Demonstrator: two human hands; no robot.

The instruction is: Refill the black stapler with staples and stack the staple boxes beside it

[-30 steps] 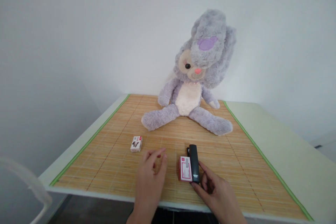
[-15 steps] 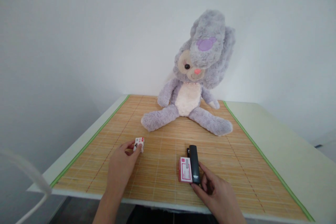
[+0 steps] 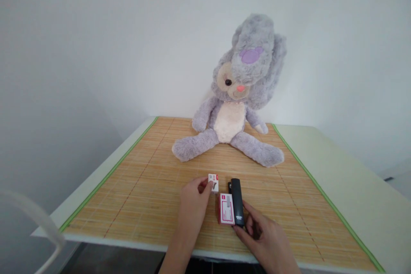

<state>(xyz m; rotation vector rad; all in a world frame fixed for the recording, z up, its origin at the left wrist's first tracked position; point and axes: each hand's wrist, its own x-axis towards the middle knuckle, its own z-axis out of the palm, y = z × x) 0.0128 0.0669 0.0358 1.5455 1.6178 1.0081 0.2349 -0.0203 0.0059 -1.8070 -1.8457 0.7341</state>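
Observation:
Between the thumb and fingers of my left hand (image 3: 196, 195) is a small white box (image 3: 213, 183) with red print. It is just behind and left of a pink-and-white box (image 3: 226, 209) that lies on the mat. A black stapler (image 3: 236, 201) lies lengthwise against the right side of that pink-and-white box. My right hand (image 3: 266, 233) grips the stapler's near end, the thumb at its front edge and the index finger along its right side. The other fingers of this hand are curled under and partly hidden.
A large grey-lilac plush rabbit (image 3: 229, 122) sits at the back of the bamboo mat (image 3: 154, 192), legs spread. The mat has green edges and covers much of the white table (image 3: 340, 158). A blurred white cable (image 3: 48, 227) hangs at the lower left.
My left hand has carried the small white box to the right, close to the pink-and-white box. My right hand and the stapler have stayed in place.

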